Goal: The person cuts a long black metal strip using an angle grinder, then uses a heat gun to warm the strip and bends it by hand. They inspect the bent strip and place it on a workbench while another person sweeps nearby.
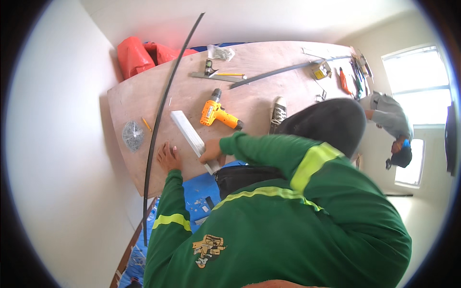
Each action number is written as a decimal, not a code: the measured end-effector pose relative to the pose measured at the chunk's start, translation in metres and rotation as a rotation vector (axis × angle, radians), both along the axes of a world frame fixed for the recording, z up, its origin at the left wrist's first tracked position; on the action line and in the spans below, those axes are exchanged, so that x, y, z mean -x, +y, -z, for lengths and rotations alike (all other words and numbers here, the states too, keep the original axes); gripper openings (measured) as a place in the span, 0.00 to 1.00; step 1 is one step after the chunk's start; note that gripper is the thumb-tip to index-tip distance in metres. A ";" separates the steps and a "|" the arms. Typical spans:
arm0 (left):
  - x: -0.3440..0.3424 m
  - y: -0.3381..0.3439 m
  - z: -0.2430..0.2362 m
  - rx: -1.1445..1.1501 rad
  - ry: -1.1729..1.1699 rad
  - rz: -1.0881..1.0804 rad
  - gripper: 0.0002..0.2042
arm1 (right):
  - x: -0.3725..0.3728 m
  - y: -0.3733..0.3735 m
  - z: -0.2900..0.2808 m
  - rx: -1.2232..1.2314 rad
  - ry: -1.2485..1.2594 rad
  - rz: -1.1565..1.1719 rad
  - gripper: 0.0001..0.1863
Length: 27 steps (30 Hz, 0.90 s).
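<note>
My left hand lies flat with its fingers apart on a large plywood board, beside a long thin black strip. The strip runs across the board and past its near edge. My right hand is closed round the near part of a pale, straight bar, which lies slantwise on the board. Its near end is partly hidden by my hand. Beyond that hand, a yellow-orange cordless drill rests on its side. My shoe and bent leg are on the board, right of the drill.
A bag of small hardware and a pencil lie left of the strip. Farther back are a combination square, another dark strip and orange-handled pliers. Another person is at the right by the windows.
</note>
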State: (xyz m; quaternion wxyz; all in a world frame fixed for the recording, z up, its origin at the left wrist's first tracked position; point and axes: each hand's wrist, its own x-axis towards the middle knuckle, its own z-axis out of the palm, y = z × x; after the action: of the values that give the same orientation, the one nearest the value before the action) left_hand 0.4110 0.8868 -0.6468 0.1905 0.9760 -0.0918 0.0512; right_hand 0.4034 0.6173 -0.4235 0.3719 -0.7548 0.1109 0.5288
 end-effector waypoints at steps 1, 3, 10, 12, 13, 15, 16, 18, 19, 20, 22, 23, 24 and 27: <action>-0.001 0.000 0.003 0.011 -0.092 0.020 0.23 | -0.003 -0.020 -0.041 -0.079 -0.029 0.010 0.35; -0.001 0.000 0.007 -0.020 -0.060 0.017 0.23 | -0.042 -0.083 -0.121 0.062 -0.160 -0.247 0.42; 0.001 -0.002 0.002 -0.042 -0.092 0.006 0.22 | -0.015 -0.411 -0.290 0.851 -0.837 -0.255 0.51; 0.002 -0.002 -0.002 -0.091 -0.045 0.004 0.22 | 0.032 -0.468 -0.218 0.781 -0.680 -0.136 0.38; 0.003 -0.003 -0.003 -0.058 -0.104 0.015 0.22 | 0.056 -0.491 -0.177 0.773 -0.644 -0.264 0.29; 0.003 -0.006 -0.004 -0.068 -0.034 -0.008 0.22 | 0.102 -0.525 -0.095 0.707 -0.521 -0.279 0.28; 0.006 -0.007 -0.004 -0.036 -0.082 0.006 0.22 | 0.121 -0.535 -0.059 0.712 -0.421 -0.254 0.28; 0.009 -0.018 -0.002 -0.032 -0.012 -0.076 0.22 | 0.146 -0.553 -0.009 0.728 -0.303 -0.226 0.28; 0.012 -0.025 -0.001 0.021 -0.095 -0.060 0.23 | 0.153 -0.559 0.007 0.733 -0.271 -0.217 0.27; 0.016 -0.032 0.000 0.040 -0.098 -0.079 0.25 | 0.159 -0.563 0.019 0.737 -0.239 -0.203 0.27; 0.035 -0.034 0.001 0.090 -0.031 -0.157 0.28 | 0.151 -0.571 0.031 0.742 -0.212 -0.222 0.27; 0.047 -0.035 0.003 0.131 0.026 -0.211 0.30 | 0.147 -0.574 0.033 0.750 -0.202 -0.231 0.28; 0.060 -0.031 0.005 0.172 0.071 -0.275 0.33 | 0.143 -0.578 0.032 0.762 -0.182 -0.228 0.28; 0.086 -0.014 0.017 0.135 0.200 -0.599 0.42 | 0.106 -0.594 0.027 0.802 -0.178 -0.253 0.28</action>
State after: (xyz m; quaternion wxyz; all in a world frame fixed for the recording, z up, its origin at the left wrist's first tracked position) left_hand 0.3251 0.8723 -0.6637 0.2392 0.9451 0.2221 0.0149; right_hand 0.2972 0.0235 -0.4501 -0.0108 -0.8900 0.1817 0.4180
